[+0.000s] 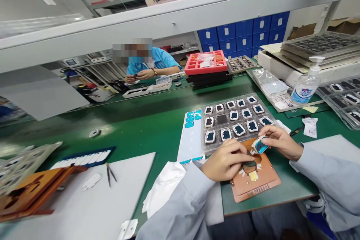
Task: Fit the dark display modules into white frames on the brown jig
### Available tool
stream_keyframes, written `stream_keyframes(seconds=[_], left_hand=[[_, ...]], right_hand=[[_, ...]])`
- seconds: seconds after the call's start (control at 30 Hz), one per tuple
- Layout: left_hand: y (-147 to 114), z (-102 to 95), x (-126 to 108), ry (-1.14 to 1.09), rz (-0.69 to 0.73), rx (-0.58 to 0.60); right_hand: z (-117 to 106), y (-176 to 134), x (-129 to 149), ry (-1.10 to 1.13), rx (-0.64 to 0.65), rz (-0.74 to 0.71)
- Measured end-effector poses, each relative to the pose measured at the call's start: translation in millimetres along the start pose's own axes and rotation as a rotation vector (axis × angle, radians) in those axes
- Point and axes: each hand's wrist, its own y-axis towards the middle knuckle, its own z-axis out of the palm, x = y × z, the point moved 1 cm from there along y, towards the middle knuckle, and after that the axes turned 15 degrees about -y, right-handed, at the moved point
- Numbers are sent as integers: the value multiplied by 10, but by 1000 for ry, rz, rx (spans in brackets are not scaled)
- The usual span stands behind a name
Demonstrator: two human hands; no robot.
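My right hand (281, 141) pinches a small white-framed part with a dark blue face (260, 145) just above a brown fixture plate (263, 182). Resting on that plate, my left hand (226, 159) has its fingers curled near a dark part seated in the plate (249, 166); whether it grips anything is hidden. Just beyond both hands lies a clear tray (237, 120) with several of the same white-and-blue parts in pockets, one pocket bare.
A sheet of blue stickers (191, 135) lies left of the tray, a white cloth (165, 183) below it. Tweezers (110, 173) rest on white paper. A sanitizer bottle (306, 86) and stacked trays (323, 45) are at right. Across the green bench a person in blue (154, 65) works.
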Motion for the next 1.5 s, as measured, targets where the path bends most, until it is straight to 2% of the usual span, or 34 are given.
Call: stream_keyframes(seconds=[0.17, 0.5, 0.8, 0.93, 1.13, 1.3, 1.5], left_hand=[[26, -8, -32, 38, -45, 9], [23, -28, -56, 116, -42, 87], [5, -39, -82, 182, -56, 140], [-10, -27, -85, 146, -27, 104], [-10, 0, -96, 90, -85, 137], [0, -43, -118, 13, -79, 105], [-5, -50, -89, 10, -157, 135]], right_hand=[[2, -1, 17, 19, -5, -17], [2, 2, 34, 67, 15, -33], [8, 1, 58, 16, 17, -24], [2, 1, 36, 21, 26, -33], [3, -1, 42, -13, 31, -30], [12, -2, 77, 13, 32, -25], [7, -4, 74, 17, 42, -24]])
